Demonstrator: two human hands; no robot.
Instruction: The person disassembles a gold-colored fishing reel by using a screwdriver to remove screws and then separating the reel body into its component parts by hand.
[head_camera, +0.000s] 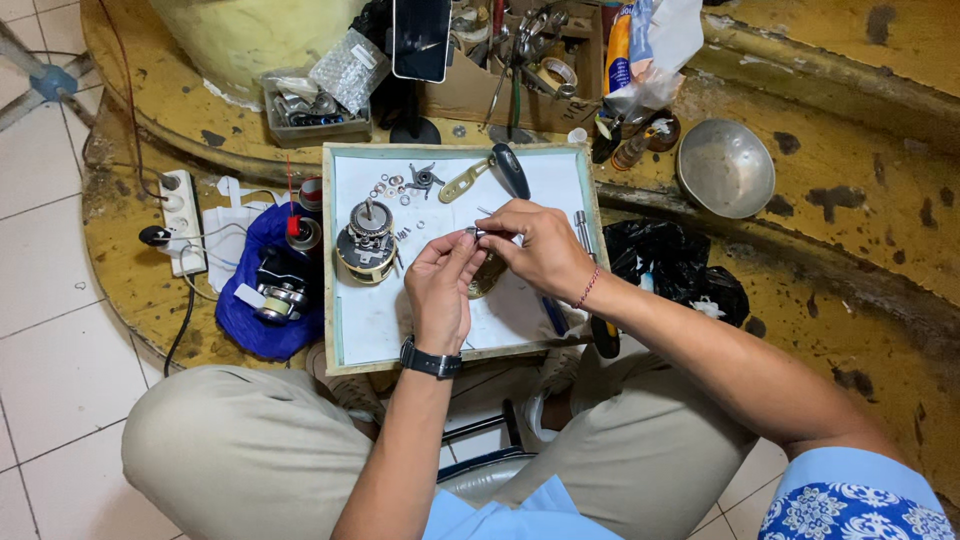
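My left hand (440, 285) and my right hand (540, 245) meet over a white work tray (370, 320) and pinch a small metal part (478, 233) between their fingertips. A brass-coloured round piece (487, 277) lies just under the hands. A round reel body (366, 243) stands on the tray to the left of my left hand. Small washers and a star-shaped metal piece (424, 178) lie at the tray's far edge, next to a brass handle arm with a black knob (490, 170). A metal rod (581, 232) lies beside my right hand.
A blue cloth with another reel (272, 295) and a white power strip (182, 220) lie left of the tray. A metal bowl (726, 167) and a black plastic bag (665, 265) sit to the right. A phone on a stand (420, 40) and boxes of tools stand behind.
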